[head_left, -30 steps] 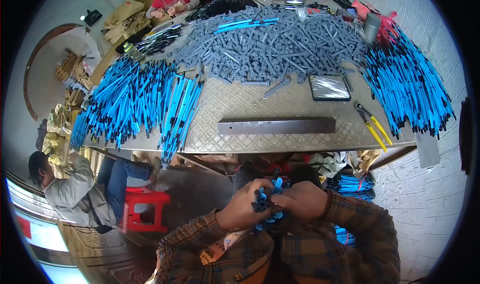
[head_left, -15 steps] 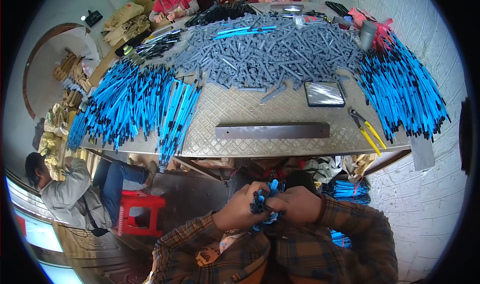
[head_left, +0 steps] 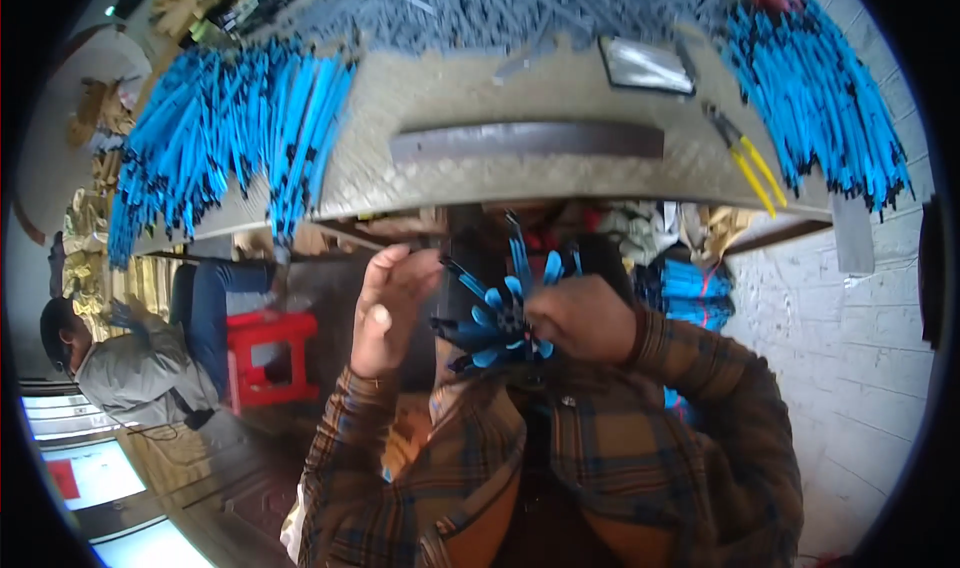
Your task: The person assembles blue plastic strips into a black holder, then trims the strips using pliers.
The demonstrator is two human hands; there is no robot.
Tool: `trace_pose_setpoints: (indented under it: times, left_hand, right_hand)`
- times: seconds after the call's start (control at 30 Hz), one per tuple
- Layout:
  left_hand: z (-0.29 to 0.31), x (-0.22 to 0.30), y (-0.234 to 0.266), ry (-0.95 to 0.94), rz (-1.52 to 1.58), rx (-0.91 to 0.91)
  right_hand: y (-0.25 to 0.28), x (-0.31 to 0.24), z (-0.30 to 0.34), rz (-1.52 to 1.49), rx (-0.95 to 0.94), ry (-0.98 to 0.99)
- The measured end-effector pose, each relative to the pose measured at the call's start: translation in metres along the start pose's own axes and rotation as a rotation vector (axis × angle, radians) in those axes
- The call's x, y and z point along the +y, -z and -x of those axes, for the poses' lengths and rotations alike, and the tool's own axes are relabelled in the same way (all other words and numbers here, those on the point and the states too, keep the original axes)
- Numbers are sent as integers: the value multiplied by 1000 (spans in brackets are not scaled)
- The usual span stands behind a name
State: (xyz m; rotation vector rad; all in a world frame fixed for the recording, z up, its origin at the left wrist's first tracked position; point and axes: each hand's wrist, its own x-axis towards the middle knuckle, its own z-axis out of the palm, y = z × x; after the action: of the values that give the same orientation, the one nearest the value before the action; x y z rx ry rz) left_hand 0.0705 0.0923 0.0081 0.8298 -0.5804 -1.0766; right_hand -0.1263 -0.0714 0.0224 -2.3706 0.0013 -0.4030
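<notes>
In front of my chest, a blue-and-black ribbed frame (head_left: 484, 317) fans out like petals around a dark hub. My right hand (head_left: 588, 318) is closed on its right side, with the fingertips near the hub. To the left of the frame, my left hand (head_left: 388, 303) is raised with the fingers apart, holding nothing. Beyond them, a long dark metal bar (head_left: 525, 142) lies near the front edge of the table (head_left: 480, 190). The view is somewhat blurred.
Blue rod bundles with black ends lie at the table's left (head_left: 225, 133) and right (head_left: 815, 98). A heap of grey parts (head_left: 500, 8) covers the back. Yellow-handled pliers (head_left: 748, 163) and a dark tray (head_left: 648, 65) lie at right. A person (head_left: 150, 358) sits left by a red stool (head_left: 270, 348).
My left hand has let go of the frame and moved left, opening. The frame's blue ribs have spread outward while my right hand stays on it. The view has tilted downward.
</notes>
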Motion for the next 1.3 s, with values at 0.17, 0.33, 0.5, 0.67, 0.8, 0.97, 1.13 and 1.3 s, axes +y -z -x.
trace_pose_setpoints:
  times: [0.17,0.33,0.5,0.67,0.8,0.97,1.13,1.3]
  left_hand:
    - [15,-19,-7,135,-78,-2]
    - [9,-9,-31,280,-499,-157]
    - [2,-7,-31,-13,-577,-242]
    - [-1,-1,-33,164,-242,-179]
    - [-1,1,-35,242,-281,-134]
    - [-5,-2,-40,73,-728,-215]
    - [-10,2,-53,-124,-991,-204]
    - [-17,4,-56,-239,-1021,-269]
  right_hand:
    - [-7,5,-9,-37,45,44]
    - [-17,0,-13,-91,94,102]
    - [-15,-7,-19,-124,153,192]
    - [-13,-4,-21,-129,129,190]
    - [-13,-2,-22,-140,110,182]
    - [-11,0,-20,-112,121,210]
    - [-2,-2,-22,-61,133,213]
    - [8,-10,-21,-19,45,121]
